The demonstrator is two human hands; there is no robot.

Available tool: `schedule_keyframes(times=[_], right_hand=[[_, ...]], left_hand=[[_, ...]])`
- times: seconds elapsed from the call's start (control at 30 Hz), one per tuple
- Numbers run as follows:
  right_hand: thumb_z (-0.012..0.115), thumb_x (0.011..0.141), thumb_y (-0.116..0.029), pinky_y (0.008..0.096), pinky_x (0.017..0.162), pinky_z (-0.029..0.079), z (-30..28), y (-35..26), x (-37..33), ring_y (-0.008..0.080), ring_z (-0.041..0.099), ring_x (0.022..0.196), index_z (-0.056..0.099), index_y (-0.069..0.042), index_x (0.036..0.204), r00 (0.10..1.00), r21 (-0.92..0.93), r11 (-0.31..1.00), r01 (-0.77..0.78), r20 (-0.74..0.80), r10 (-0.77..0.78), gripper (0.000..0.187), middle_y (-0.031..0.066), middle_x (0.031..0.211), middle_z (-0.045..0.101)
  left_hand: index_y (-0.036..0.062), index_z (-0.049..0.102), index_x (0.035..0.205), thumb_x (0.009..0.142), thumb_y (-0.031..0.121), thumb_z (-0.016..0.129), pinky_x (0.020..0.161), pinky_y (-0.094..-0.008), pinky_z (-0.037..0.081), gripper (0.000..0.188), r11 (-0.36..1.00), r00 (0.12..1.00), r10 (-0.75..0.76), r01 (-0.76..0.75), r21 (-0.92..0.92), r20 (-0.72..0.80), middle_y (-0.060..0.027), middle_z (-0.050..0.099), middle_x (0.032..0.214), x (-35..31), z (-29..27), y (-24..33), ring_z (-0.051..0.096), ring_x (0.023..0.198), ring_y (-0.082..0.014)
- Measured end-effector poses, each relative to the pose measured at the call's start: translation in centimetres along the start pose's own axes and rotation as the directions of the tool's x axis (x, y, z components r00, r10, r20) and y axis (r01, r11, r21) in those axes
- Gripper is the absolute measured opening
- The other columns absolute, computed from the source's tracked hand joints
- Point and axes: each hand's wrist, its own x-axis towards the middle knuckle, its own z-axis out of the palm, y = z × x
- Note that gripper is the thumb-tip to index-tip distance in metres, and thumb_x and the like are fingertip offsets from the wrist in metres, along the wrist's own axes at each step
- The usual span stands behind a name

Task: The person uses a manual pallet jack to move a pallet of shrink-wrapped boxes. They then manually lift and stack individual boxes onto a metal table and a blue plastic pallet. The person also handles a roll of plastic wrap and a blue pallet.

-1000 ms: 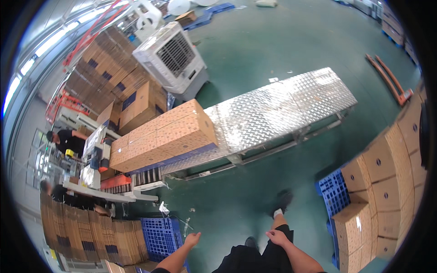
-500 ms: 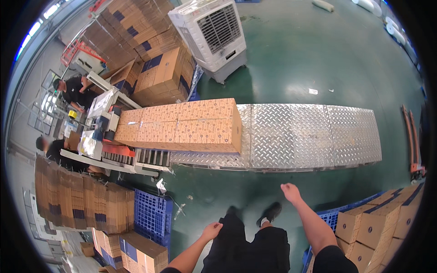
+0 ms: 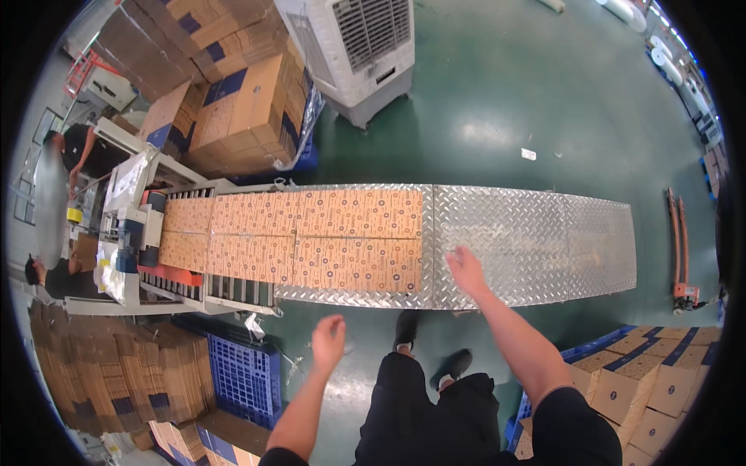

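Hovering over the metal deck [image 3: 528, 245] in the head view, the right hand [image 3: 465, 270] has its fingers slightly bent and gripping nothing, just beside the right end of the printed boxes [image 3: 357, 213]; whether those fingers touch one another, I cannot tell. The left hand [image 3: 329, 339] is over the floor [image 3: 466, 116], short of the deck's near edge, fingers loosely curled and pinching nothing that shows. The boxes lie in two adjoining rows, their right end on the deck, their left end running back over the rollers [image 3: 245, 293] to the machine [image 3: 144, 225]. Beyond that machine are two co-workers, one [image 3: 81, 147] farther off and one [image 3: 58, 276] nearer. A cooler [image 3: 365, 54] stands past the deck's far side, with stacked cartons [image 3: 241, 101] to its left. At lower left, flattened cardboard [image 3: 116, 365] sits beside a blue pallet [image 3: 241, 373]; at lower right are more boxes [image 3: 622, 388], and an orange pallet jack [image 3: 680, 248] rests past the deck's right end
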Motion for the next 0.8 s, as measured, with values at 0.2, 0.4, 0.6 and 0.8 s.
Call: schedule_keyframes(times=[0.2,0.4,0.6,0.8], right_hand=[[0.058,0.092,-0.04,0.0477,0.11,0.032,1.8,-8.9,10.0,0.0369,0.046,0.129,0.045,0.004,0.134,0.96,-0.204,0.943,0.263,-0.043,-0.277,0.062,0.0238,0.137,0.05],[0.05,0.093,-0.049,0.0517,0.112,0.025,3.5,-13.4,13.4,0.0299,0.053,0.12,0.052,-0.005,0.129,0.9,-0.575,0.707,0.411,0.133,-0.414,0.057,0.0165,0.122,0.06],[0.052,0.092,-0.046,0.0481,0.092,0.037,-2.7,-6.7,6.7,0.0304,0.056,0.103,0.059,-0.005,0.096,0.973,-0.542,0.83,0.131,-0.091,-0.213,0.042,0.0145,0.1,0.062],[0.054,0.092,-0.044,0.0487,0.081,0.042,-10.1,4.9,-6.2,0.0382,0.059,0.091,0.056,-0.001,0.091,0.786,-0.391,0.764,-0.513,-0.571,0.236,0.043,0.0199,0.091,0.062]], left_hand=[[-0.0019,0.066,0.1,0.089,0.006,0.062,0.076,-0.033,0.051,0.014,0.999,0.998,0.045,-0.045,-0.002,-0.033,-0.0143,0.067,0.091,10.0,-3.8,1.9,0.065,0.081,-0.0238],[-0.0008,0.062,0.107,0.087,0.006,0.063,0.08,-0.0385,0.051,0.022,0.955,0.961,0.276,-0.272,0.121,-0.021,-0.0175,0.064,0.099,18.4,-2.7,5.1,0.063,0.09,-0.0328],[0.0036,0.055,0.122,0.087,0.03,0.064,0.108,-0.0531,0.03,0.044,0.755,0.887,0.459,-0.42,0.503,0.052,-0.0162,0.055,0.127,27.8,2.9,8.6,0.047,0.125,-0.0338],[0.0053,0.055,0.121,0.089,0.039,0.052,0.114,-0.0644,0.009,0.047,0.558,0.904,0.301,-0.425,0.712,0.304,-0.0132,0.055,0.126,25.9,9.7,13.1,0.043,0.129,-0.0318]])
